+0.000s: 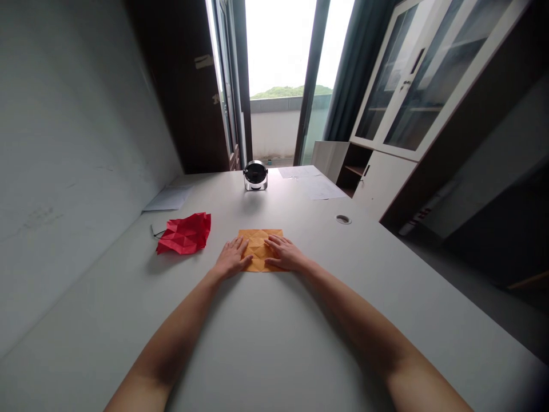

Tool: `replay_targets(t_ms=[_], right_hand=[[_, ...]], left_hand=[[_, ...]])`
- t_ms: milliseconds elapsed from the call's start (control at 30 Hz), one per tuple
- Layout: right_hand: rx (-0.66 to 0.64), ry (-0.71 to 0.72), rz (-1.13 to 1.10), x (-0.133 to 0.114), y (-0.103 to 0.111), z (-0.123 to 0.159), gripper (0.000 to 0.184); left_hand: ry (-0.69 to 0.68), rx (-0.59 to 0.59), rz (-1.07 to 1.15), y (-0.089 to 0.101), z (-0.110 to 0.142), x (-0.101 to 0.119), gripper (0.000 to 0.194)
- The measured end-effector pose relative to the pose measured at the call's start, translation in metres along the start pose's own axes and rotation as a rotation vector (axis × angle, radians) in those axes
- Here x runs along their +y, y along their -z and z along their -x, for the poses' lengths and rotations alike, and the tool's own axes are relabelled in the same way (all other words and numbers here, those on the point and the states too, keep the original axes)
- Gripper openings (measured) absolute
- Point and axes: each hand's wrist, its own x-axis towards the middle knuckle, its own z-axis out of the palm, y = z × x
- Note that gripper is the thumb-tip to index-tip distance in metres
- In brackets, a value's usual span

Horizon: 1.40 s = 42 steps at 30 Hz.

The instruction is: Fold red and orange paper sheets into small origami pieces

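White table, orange paper (258,256) under both hands' fingers (245,243).

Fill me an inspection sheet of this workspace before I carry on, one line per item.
Surface: white table, with a round hole at right.
Job's things: orange paper, creased, spread out on the table.
Clutter: crumpled red paper at left; round device and white sheets farther back.
Hands: left hand and right hand on the orange paper, fingers spread.
Cables: short dark cord beside the red paper.
Surroundings: glass-door cabinet at right, a lower door open.
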Motion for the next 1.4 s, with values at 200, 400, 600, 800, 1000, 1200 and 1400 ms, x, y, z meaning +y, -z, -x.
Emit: replay_targets(t_ms=[200,400,600,800,1000,1200,1400], right_hand=[[0.107,-0.035,0.002,-0.003,0.003,0.000,0.065],[0.174,-0.036,0.004,-0.003,0.004,-0.001,0.045],[0.203,0.002,-0.035,-0.001,0.006,-0.001,0.009],[0.307,-0.051,-0.092,0.003,0.003,-0.003,0.009],[0.469,-0.166,-0.382,0.000,0.005,-0.004,0.014],[0.572,-0.257,-0.579,-0.006,0.010,-0.004,0.018],[0.551,-0.299,-0.578,-0.007,0.009,-0.005,0.018]], left_hand=[[-0.039,0.124,0.023,0.007,-0.001,0.000,0.053],[-0.020,0.218,0.119,0.012,0.000,0.000,0.037],[0.001,0.245,0.176,0.016,0.002,0.004,0.022],[0.068,0.317,0.376,0.021,0.005,0.006,0.013],[0.155,0.405,0.708,0.021,0.003,0.011,0.024],[0.162,0.376,0.863,0.018,0.003,0.010,0.027],[0.185,0.395,0.773,0.021,0.005,0.013,0.028]])
